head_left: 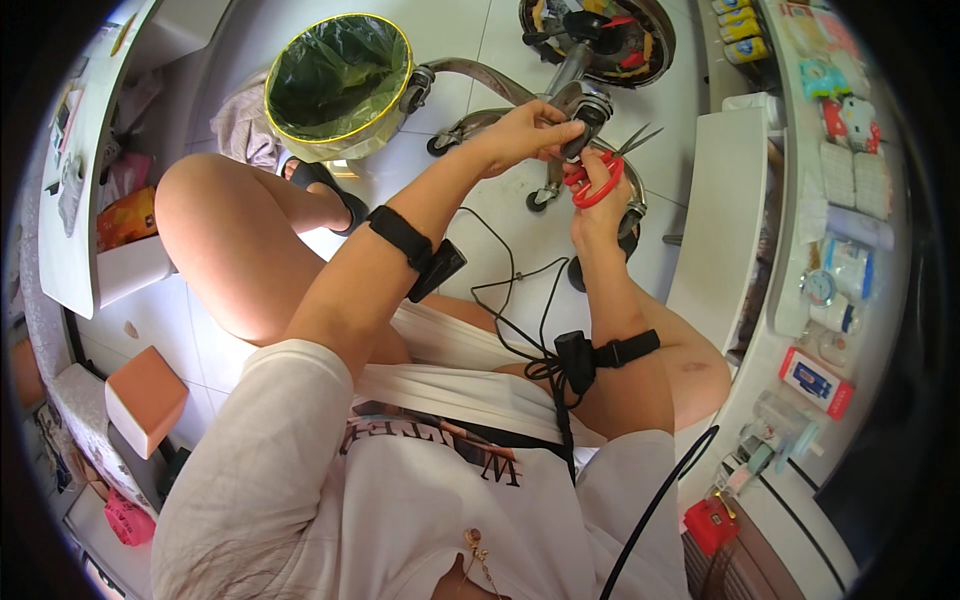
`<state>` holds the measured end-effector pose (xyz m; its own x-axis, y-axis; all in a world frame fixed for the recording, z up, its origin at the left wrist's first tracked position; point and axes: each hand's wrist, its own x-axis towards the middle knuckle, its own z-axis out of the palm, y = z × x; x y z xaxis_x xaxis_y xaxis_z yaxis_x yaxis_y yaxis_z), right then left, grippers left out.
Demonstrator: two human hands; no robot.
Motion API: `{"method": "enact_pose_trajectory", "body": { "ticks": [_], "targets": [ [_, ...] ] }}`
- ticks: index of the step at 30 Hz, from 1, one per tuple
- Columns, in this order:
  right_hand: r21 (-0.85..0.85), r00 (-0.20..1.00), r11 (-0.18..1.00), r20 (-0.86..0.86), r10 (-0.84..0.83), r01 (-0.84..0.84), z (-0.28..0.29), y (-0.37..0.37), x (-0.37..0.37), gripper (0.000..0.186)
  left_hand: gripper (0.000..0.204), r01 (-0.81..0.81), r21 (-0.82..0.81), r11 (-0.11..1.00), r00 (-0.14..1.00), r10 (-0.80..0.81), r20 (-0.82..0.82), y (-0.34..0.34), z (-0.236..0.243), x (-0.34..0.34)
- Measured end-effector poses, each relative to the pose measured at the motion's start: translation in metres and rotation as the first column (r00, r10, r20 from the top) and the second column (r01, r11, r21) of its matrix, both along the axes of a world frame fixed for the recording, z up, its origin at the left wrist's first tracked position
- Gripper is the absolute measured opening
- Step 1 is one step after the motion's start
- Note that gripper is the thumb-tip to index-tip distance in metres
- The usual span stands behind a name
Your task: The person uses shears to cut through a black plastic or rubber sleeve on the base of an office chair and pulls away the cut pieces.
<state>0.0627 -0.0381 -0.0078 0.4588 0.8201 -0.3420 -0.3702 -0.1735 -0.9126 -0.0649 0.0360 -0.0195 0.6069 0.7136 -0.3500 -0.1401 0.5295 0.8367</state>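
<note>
A swivel stool lies tipped over on the floor, with the torn underside of its round seat at the far end and its metal base legs spread toward me. My left hand reaches across to a black caster wheel on one leg, its fingers closed against it. Just to the right, my right hand holds red-handled scissors, their blades apart and pointing up and to the right. The fingertips of both hands meet near the caster, and what lies between them is partly hidden.
A bin lined with a green bag stands at the far left. White shelves with packages run along the right. A white cabinet is at the left, near an orange-pink box. Black cables hang between my arms.
</note>
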Motion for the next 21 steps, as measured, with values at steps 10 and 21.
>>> {"method": "enact_pose_trajectory", "body": {
  "ticks": [10, 21],
  "targets": [
    [0.010, 0.998, 0.999, -0.037, 0.043, -0.043, -0.008, 0.001, 0.002, 0.016, 0.076, -0.119, 0.331, 0.936, 0.990, 0.087, 0.109, -0.005, -0.011, -0.004],
    [-0.007, 0.994, 0.996, 0.053, -0.090, 0.091, -0.001, -0.001, 0.006, 0.017, 0.061, -0.121, 0.100, 0.988, 0.982, 0.133, -0.131, -0.006, -0.010, 0.009]
  ]
}}
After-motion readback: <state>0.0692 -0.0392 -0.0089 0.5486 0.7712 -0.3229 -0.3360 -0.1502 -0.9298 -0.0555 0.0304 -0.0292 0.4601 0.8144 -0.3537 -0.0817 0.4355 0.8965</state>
